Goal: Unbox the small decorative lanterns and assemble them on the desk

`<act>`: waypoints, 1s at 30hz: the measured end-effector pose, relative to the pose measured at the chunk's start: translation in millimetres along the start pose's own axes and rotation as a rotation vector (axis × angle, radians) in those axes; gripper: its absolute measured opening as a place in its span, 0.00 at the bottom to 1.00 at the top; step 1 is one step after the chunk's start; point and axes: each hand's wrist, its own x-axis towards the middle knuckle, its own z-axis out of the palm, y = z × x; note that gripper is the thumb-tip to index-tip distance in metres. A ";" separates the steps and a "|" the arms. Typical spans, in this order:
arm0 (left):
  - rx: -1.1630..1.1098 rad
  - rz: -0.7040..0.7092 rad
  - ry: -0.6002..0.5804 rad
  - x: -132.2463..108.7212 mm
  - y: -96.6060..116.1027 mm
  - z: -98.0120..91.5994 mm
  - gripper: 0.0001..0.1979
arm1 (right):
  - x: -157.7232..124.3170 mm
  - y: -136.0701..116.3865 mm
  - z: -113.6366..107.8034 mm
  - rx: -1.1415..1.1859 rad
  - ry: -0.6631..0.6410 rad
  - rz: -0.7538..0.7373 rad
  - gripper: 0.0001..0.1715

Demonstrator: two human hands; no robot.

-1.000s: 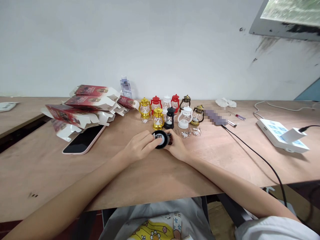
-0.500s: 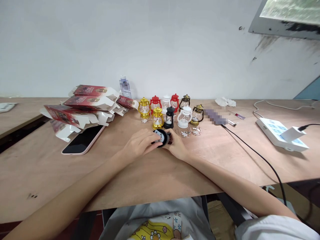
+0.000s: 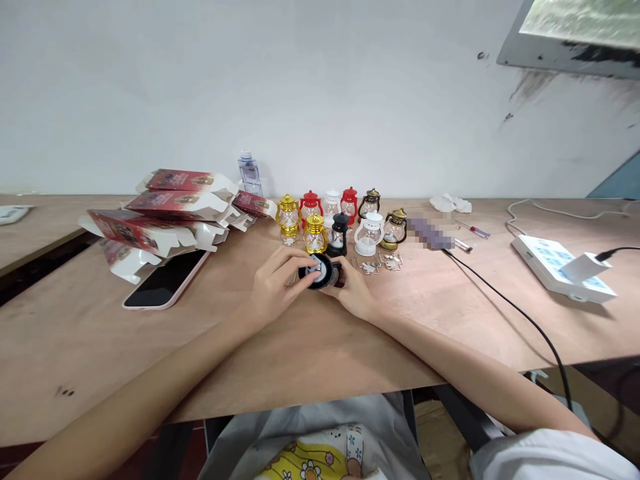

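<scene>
A black toy lantern (image 3: 336, 272) lies tipped on its side in my right hand (image 3: 354, 292), which is closed around its body. Its round base (image 3: 306, 279) faces left, with a pale grey inset in the middle. My left hand (image 3: 275, 287) reaches to that base, thumb and fingertips pinched at the inset; whatever they grip is too small to make out. Just behind stand a gold lantern (image 3: 315, 235), another black lantern (image 3: 339, 235) and a white lantern (image 3: 369, 235).
More lanterns stand at the back, including a red lantern (image 3: 349, 205) and a bronze lantern (image 3: 394, 230). Flattened red boxes (image 3: 173, 203) lie left, partly over a phone (image 3: 165, 283). A screwdriver (image 3: 480, 232) and a white power strip (image 3: 563, 270) are on the right.
My left hand has lifted and its fingers have drawn into a pinch at the base. The held lantern has turned slightly, its base shifting left and up.
</scene>
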 end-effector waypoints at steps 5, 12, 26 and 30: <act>0.012 -0.017 0.045 -1.0 0.8 2.1 0.03 | -0.3 -0.9 0.2 -0.025 0.008 -0.028 0.21; 0.011 0.167 0.023 1.2 2.8 -3.3 0.05 | -0.5 -0.8 0.3 0.005 0.015 -0.026 0.20; 0.056 0.082 0.033 1.1 1.2 -0.1 0.06 | 0.4 1.6 0.1 -0.009 0.046 0.002 0.20; 0.071 0.003 0.041 1.7 3.8 -0.2 0.06 | 0.5 0.6 -0.2 -0.027 0.054 0.004 0.20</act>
